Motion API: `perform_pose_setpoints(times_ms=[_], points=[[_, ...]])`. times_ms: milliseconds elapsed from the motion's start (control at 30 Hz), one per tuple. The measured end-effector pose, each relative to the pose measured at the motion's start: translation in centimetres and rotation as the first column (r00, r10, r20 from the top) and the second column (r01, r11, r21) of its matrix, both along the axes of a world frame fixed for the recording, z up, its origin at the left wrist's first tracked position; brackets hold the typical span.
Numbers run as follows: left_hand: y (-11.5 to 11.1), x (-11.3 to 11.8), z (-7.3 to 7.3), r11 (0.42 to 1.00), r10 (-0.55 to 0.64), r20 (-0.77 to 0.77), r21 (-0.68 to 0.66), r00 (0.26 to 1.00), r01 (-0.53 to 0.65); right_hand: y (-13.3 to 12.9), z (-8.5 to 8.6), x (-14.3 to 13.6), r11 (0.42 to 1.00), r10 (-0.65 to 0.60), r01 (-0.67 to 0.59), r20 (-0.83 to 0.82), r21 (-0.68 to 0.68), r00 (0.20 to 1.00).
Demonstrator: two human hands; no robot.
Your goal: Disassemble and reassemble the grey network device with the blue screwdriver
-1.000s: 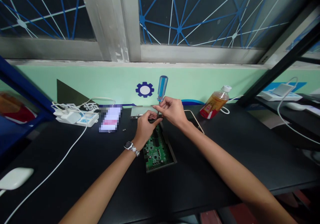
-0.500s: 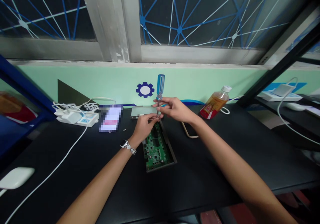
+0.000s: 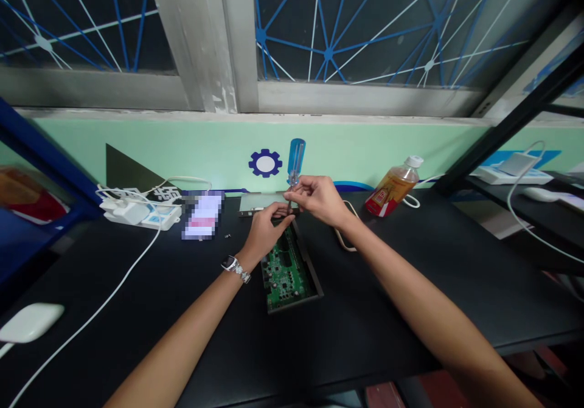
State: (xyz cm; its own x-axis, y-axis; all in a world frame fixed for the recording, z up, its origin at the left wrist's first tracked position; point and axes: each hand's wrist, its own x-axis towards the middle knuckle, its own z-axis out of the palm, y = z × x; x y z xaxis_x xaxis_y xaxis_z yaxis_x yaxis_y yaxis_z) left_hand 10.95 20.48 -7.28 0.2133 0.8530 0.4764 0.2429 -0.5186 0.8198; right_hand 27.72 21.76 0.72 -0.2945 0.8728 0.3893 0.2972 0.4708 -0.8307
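A screwdriver (image 3: 296, 155) with a clear blue handle stands nearly upright, tip down, over the far end of a green circuit board (image 3: 286, 277) in a dark open casing (image 3: 314, 274). My right hand (image 3: 318, 198) pinches the screwdriver's shaft just below the handle. Beside the shaft's lower end is my left hand (image 3: 264, 231), its fingers closed together at the casing's far end; what they grip is too small to make out. A flat grey panel (image 3: 260, 202) lies behind my left hand. Small metal bits (image 3: 227, 236) rest left of it.
A lit phone (image 3: 203, 215) and a white power strip (image 3: 141, 213) are at the back left. A drink bottle (image 3: 393, 187) stands tilted at the back right. Beside my right wrist lies a beige-edged object (image 3: 345, 242). A white cable (image 3: 114, 292) crosses the left side.
The screwdriver's handle has shifted slightly right and down and now leans a little. My right fingers have drawn together around its shaft. My left hand has hardly moved.
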Motion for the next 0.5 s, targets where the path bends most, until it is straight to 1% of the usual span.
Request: perform_pose_setpoints(times_ms=[100, 167, 200, 267, 333, 433, 500], points=[[-0.1, 0.3, 0.0, 0.993, 0.112, -0.01, 0.024, 0.994, -0.111, 0.0, -0.5, -0.3, 0.987, -0.122, 0.117, 0.042, 0.107, 0.992], [-0.1, 0.3, 0.1, 0.991, 0.128, -0.028, 0.042, 0.991, -0.126, 0.0, -0.5, -0.4, 0.981, -0.157, 0.146, 0.082, 0.125, 0.984], [-0.2, 0.3, 0.1, 0.991, 0.122, -0.038, 0.05, 0.992, -0.12, 0.0, -0.3, -0.3, 0.984, -0.145, 0.133, 0.099, 0.118, 0.984], [-0.2, 0.1, 0.3, 0.993, 0.104, -0.061, 0.063, 0.993, -0.1, 0.0, 0.1, -0.2, 0.993, -0.076, 0.065, 0.109, 0.099, 0.991], [-0.3, 0.0, 0.5, 0.995, 0.077, -0.074, 0.061, 0.994, -0.073, 0.0, 0.8, 0.1, 0.996, 0.021, -0.028, 0.085, 0.084, 0.996], [-0.3, -0.2, 0.8, 0.999, 0.02, -0.067, 0.039, 0.998, -0.018, 0.0, 1.5, 0.5, 0.986, 0.16, -0.161, 0.04, 0.029, 0.986], [-0.3, -0.4, 0.9, 1.0, -0.012, -0.056, 0.024, 0.998, 0.013, 0.1, 1.6, 0.6, 0.983, 0.182, -0.182, 0.016, 0.004, 0.983]])
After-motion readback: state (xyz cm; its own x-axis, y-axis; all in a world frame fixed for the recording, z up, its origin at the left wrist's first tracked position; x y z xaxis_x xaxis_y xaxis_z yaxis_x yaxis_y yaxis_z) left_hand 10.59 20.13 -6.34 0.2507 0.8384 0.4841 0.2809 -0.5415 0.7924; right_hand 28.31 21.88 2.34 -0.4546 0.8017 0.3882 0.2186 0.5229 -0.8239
